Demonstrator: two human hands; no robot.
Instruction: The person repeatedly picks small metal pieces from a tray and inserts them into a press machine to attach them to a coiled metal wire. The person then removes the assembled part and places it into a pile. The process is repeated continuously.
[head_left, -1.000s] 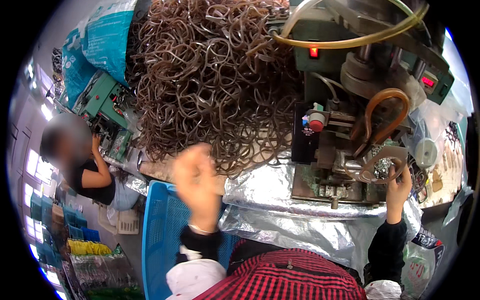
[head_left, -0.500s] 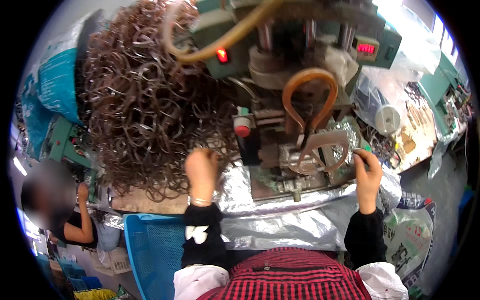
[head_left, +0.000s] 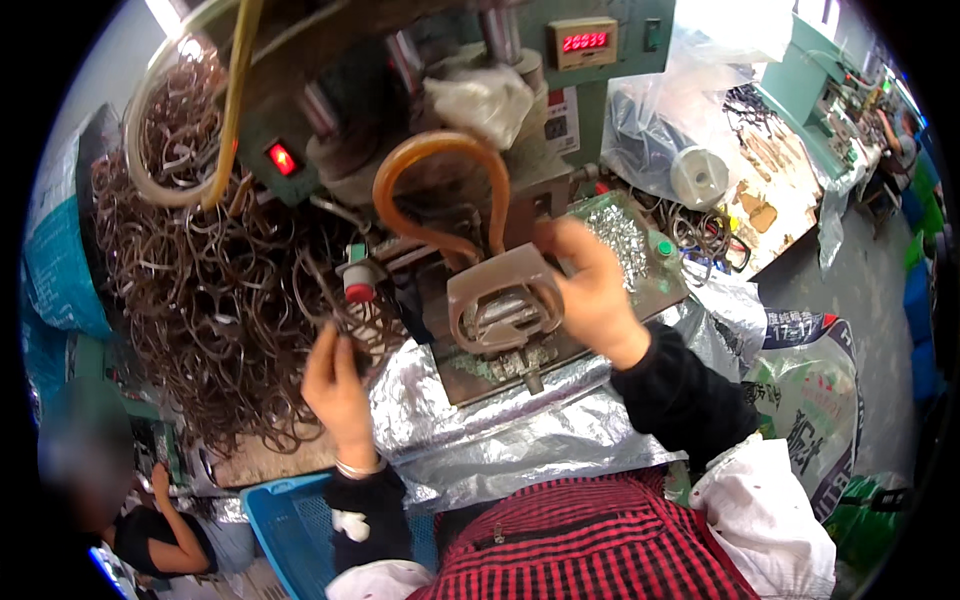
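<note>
While the left hand (head_left: pixel 338 385) pinches a thin brown ring (head_left: pixel 322 300) at nine o'clock, the right hand (head_left: pixel 592 290) grasps the brown D-shaped frame (head_left: pixel 503 300) on the press (head_left: pixel 470 150).

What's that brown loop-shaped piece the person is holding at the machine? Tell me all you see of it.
The brown piece is a flat, rounded D-shaped frame with an open middle, looking like matte plastic or coated metal. It sits tilted over the machine's metal bed, just below an orange hose. The right hand grips its right edge with fingers on top. The left hand is apart from it, at the tangle of brown rings.
</note>
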